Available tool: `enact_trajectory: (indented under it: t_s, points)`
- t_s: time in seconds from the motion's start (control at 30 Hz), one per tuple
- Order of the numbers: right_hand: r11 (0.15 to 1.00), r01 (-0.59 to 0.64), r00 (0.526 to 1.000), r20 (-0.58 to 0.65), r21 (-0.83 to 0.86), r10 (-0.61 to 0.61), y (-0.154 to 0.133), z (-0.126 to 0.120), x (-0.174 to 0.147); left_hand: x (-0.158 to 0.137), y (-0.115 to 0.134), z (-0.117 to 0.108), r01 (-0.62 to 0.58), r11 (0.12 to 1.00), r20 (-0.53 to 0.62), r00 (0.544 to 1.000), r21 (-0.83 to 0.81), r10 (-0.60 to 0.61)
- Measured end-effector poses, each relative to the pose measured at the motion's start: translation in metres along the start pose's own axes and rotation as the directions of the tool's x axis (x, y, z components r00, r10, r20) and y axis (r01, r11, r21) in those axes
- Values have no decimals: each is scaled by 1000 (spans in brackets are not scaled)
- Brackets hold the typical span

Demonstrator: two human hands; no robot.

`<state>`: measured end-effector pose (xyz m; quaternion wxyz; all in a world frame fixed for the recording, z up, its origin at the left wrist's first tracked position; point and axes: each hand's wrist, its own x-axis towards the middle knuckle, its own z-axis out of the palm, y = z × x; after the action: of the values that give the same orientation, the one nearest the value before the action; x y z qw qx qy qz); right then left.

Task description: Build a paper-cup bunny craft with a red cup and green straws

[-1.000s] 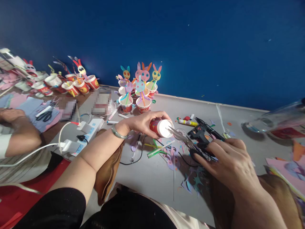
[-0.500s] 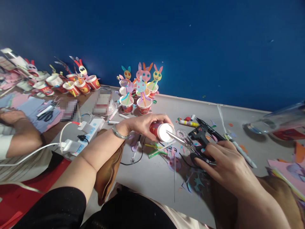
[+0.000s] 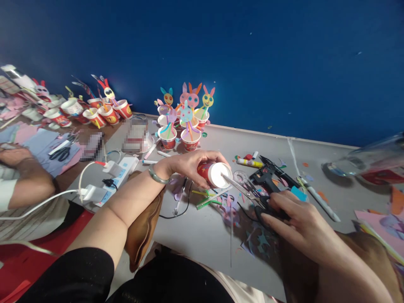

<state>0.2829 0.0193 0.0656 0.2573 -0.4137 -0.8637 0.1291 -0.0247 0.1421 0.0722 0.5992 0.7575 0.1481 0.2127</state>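
Note:
A red paper cup lies on its side in my left hand, its white round base turned toward my right. The fingers wrap over the top and the thumb presses below. My right hand is closed on a pair of black-handled scissors, whose blade tips touch the white base near its middle. Under the cup lie green and yellow straws and purple paper rabbit faces. A black glue gun rests just beyond the scissors.
Several cups with paper rabbits stand by the blue wall. A power strip with white plugs sits left of my forearm. Another person's arm is at far left. A clear jar lies at right, and paper scraps litter the front.
The scissor blades have drawn closer together, with the tips still at the cup's base. My right hand has shifted slightly, and a blue scrap shows behind it. My left hand is nearly unmoved.

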Motion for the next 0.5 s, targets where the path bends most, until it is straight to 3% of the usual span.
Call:
enact_trajectory:
  t_s: [0.27,0.4,0.5]
  points:
    - [996,36,996,83,79,-42,5,-1,-2,0,10,-4,152,976,227,967,-158,-114]
    - [988,25,996,83,155,-38,0,-2,3,0,14,-2,169,953,264,959,-250,-101]
    - [977,-46,987,159,210,12,-6,-7,7,0,15,-2,171,948,272,957,-269,-95]
